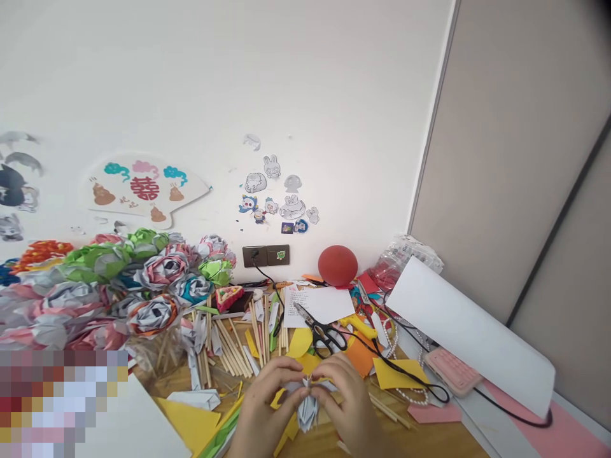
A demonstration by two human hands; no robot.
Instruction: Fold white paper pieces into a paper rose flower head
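Near the front edge of the table [429,442], left hand [267,402] and right hand [347,399] pinch folded paper [308,416], grips nearly closed. Black scissors [317,327] lie behind.

My left fingers [281,364] and right fingers [335,371] pinch a folded paper [308,415] over the worktop [427,439]. Scissors [313,324] lie beyond, a red balloon [338,266] farther back, paper flowers [165,270] leftward.

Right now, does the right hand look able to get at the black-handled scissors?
Probably yes: the scissors lie just beyond the right hand, handles toward it, though a black cord runs close by. It would first have to release the folded paper.
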